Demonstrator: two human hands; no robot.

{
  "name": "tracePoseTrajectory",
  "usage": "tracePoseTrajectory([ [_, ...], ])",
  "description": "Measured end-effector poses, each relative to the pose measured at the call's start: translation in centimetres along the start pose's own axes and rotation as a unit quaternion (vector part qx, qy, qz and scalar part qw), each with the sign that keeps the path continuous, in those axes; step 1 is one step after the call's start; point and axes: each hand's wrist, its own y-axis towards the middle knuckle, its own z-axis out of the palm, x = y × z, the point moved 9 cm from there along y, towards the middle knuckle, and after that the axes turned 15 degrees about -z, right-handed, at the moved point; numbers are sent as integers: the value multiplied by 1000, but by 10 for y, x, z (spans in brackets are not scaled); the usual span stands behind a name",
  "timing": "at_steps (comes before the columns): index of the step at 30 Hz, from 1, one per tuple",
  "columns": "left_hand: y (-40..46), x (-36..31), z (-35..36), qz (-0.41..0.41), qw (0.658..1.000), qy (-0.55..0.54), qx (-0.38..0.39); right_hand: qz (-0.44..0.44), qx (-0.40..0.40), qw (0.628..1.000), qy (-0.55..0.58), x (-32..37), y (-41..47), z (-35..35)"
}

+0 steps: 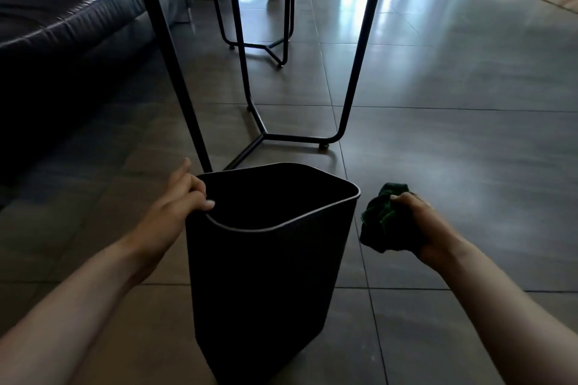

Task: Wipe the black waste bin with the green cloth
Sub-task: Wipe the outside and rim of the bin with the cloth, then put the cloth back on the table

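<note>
The black waste bin point(262, 284) stands upright on the tiled floor in the lower middle of the view, its open top facing me and its inside dark. My left hand point(175, 206) grips the bin's left rim, thumb inside and fingers outside. My right hand point(422, 225) is shut on the crumpled green cloth point(383, 219), held just to the right of the bin, a small gap away from its right wall.
A table with thin black metal legs point(353, 78) stands right behind the bin, its dark top overhead. A second metal frame point(275, 44) sits farther back. A dark sofa point(62, 28) fills the left. Open tiled floor point(469, 103) stretches to the right.
</note>
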Motion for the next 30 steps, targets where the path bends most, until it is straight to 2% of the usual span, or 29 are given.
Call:
tracePoseTrajectory([
  [2, -1, 9, -6, -30, 999, -34, -2, 19, 21, 1000, 10, -3, -3, 16],
  [5, -1, 24, -18, -71, 994, -72, -43, 55, 75, 995, 31, -13, -16, 53],
  [9, -8, 52, -34, -136, 979, -84, -124, 41, 127, 990, -36, -22, -45, 85],
  [11, -8, 59, -29, -159, 973, -110, -124, 13, 88, 995, -37, -20, -57, 84],
  [14, -6, 54, -14, -136, 978, -117, -108, -38, 17, 999, -29, -9, -70, 70],
  [20, 3, 37, 23, -110, 985, -111, -74, -95, -34, 991, -84, 32, -71, 36],
  [30, 14, 37, 67, -98, 993, -54, -41, -63, -49, 984, -157, 27, -67, -4],
])
